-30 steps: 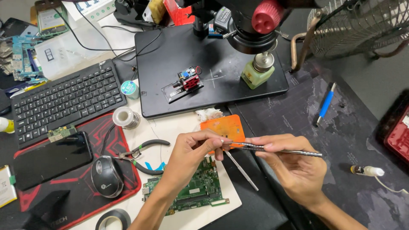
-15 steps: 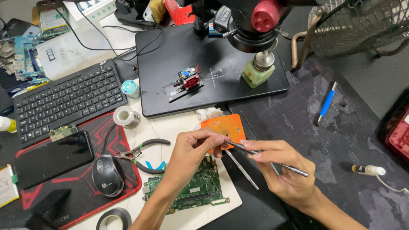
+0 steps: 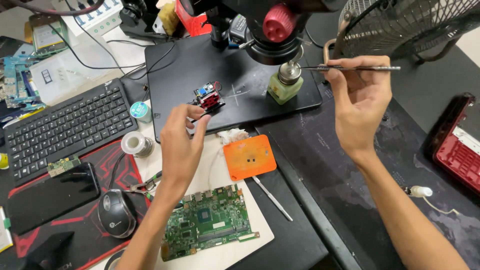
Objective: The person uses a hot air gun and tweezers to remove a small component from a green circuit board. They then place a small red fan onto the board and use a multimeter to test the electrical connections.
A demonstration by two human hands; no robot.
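Working over a cluttered surface (image 3: 350, 165) under a microscope head (image 3: 275, 30) at 12 o'clock. Black base plate (image 3: 240, 75) sits below it, dark mat at 3 o'clock.

Keyboard (image 3: 65, 125) at 9 o'clock, black phone (image 3: 50, 197) and mouse (image 3: 116, 212) at 8 o'clock on a red-black pad. Green circuit board (image 3: 207, 227) at 6 o'clock on a white sheet, orange square pad (image 3: 249, 156) just above it, a loose metal tool (image 3: 272, 198) lying at its 5 o'clock. Fan grille (image 3: 410, 25) at 1 o'clock, red case (image 3: 457, 150) at 3 o'clock.

Left hand (image 3: 181, 145) near centre, fingers (image 3: 200, 125) half curled and reaching up to the small red-and-blue clamp fixture (image 3: 209, 96) on the plate; fingertips at its lower edge, touching or just short, can't tell. No firm grip visible.

Right hand (image 3: 361, 102) at 2 o'clock, raised off the surface, fingers pinched closed on thin metal tweezers (image 3: 350, 67) held level, tip pointing to 9 o'clock, right at the metal cap of the green glass bottle (image 3: 285, 86). Contact with the cap not clear.

Solder spool (image 3: 136, 145) and small teal tape roll (image 3: 141, 111) at the 9 o'clock side of the left hand. Small pliers (image 3: 142, 186) by the left wrist.
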